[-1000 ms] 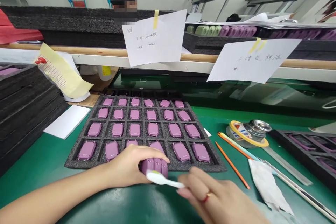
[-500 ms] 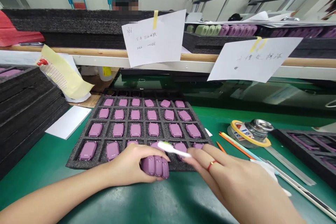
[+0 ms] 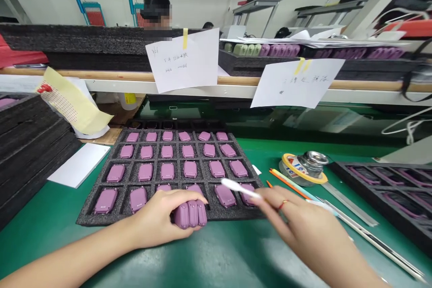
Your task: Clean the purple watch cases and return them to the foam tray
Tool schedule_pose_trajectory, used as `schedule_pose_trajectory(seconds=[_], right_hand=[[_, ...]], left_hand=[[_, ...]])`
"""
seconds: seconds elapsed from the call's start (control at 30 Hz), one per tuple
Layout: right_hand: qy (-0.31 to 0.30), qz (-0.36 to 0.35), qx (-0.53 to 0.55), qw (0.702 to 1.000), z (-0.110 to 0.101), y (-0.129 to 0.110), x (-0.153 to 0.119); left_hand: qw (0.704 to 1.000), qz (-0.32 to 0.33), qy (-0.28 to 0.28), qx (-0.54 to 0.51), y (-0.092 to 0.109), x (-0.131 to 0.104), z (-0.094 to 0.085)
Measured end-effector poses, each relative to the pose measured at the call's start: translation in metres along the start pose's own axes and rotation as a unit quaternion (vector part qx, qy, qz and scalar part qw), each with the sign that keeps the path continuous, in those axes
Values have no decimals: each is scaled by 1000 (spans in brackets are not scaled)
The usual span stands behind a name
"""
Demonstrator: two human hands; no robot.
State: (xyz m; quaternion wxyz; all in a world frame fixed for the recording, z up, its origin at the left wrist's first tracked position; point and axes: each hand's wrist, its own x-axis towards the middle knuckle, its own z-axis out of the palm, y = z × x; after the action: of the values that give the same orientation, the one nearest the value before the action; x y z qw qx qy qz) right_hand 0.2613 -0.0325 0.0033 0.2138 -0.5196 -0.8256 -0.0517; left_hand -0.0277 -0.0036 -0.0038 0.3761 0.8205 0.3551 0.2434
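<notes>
Pinching a white brush [image 3: 238,187], the fingers of the right hand [image 3: 300,216] close narrowly on its handle over the front right of the black foam tray [image 3: 232,213]. The left hand [image 3: 158,216] curls round three purple cases [image 3: 191,215] held side by side at the tray's front edge. Small white print marks cases in the tray's front row, too tiny to read. Handwriting on the middle taped sheet [image 3: 189,69] seems to include "1530"; the right taped sheet [image 3: 290,87] bears unclear characters. The glass jar [image 3: 303,168] wears a partly hidden label.
</notes>
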Motion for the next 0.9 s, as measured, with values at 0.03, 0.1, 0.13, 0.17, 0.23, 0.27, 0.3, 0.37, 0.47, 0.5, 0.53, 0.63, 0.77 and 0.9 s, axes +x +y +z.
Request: schedule_pose_trajectory(seconds=[0.03, 0.1, 0.13, 0.17, 0.23, 0.27, 0.3, 0.37, 0.47, 0.5, 0.53, 0.63, 0.77, 0.9], right_hand=[[26, 28, -37, 999, 0, 13, -4], [41, 81, -89, 992, -1, 42, -13], [28, 106, -106, 988, -1, 56, -18], [-2, 126, -112, 986, -2, 70, -23], [-51, 148, -125, 980, -4, 92, -30], [-59, 141, -138, 979, -4, 98, -31], [-51, 128, -151, 979, -4, 102, -30], [-6, 86, -140, 986, -4, 96, -22], [46, 57, 23, 997, -8, 60, 1], [47, 54, 92, 993, -11, 43, 10], [29, 57, 155, 986, -16, 26, 19], [-20, 37, 323, 946, -32, -17, 43], [-34, 24, 487, 872, -46, -46, 65], [-62, 31, 597, 799, -37, -57, 76]], left_hand=[[1000, 9, 3, 0, 0, -1, 0], [999, 30, 8, 5, 0, -3, 0], [999, 43, 12, 8, 1, -4, -1], [998, 55, 17, 11, 3, -4, -1], [996, 81, 36, 14, 9, -2, -3], [994, 95, 48, 12, 13, -1, -4], [992, 108, 62, 8, 17, 1, -4], [987, 133, 87, 1, 26, 3, -6], [981, 163, 106, 1, 37, 7, -9], [979, 172, 106, 4, 40, 8, -11], [978, 181, 105, 5, 42, 10, -12], [973, 207, 98, 6, 49, 14, -16], [971, 217, 105, 4, 54, 17, -20], [973, 205, 109, -6, 52, 16, -22]])
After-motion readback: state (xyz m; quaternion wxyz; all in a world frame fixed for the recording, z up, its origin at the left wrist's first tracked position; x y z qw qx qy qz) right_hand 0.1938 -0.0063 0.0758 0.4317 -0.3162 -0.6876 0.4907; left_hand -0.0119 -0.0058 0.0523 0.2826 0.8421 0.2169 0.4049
